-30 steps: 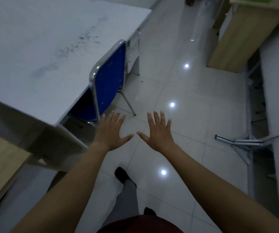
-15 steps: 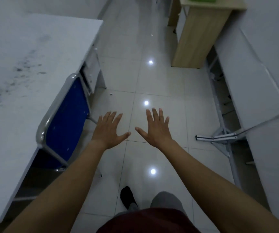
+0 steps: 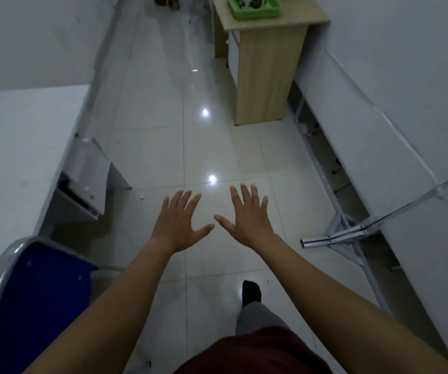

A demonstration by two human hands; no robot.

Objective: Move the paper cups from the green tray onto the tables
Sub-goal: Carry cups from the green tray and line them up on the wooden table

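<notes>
Both hands are empty. The left hand [image 3: 179, 222] and the right hand [image 3: 247, 217] are stretched out ahead of the body, palms down over the glossy pale tiled floor [image 3: 158, 147]. The fingers are straight and spread, and the thumbs point at each other without touching. Neither hand grips anything, and I judge they are free because there is nothing within reach to pick up.

The shallow green plastic tray [image 3: 256, 15] sits well ahead at the far end of the aisle, on top of the narrow light wooden desk [image 3: 266, 76]. There are dark and pale shapes inside it, but they are too small for me to say whether they are the paper cups. The tray is well apart from both hands, so I take this as the walk toward it. One foot in a dark sock [image 3: 251, 291] is planted forward on the tiles.

The aisle is tight. The long white table [image 3: 14, 157] and the blue chair with the grey metal frame [image 3: 28, 306] flank it on the left. On the right is the white folding table [image 3: 406, 117], whose metal legs [image 3: 333, 238] jut toward the walkway. Those white tops look like the likely drop-off surfaces. I would watch the protruding legs on the way through.
</notes>
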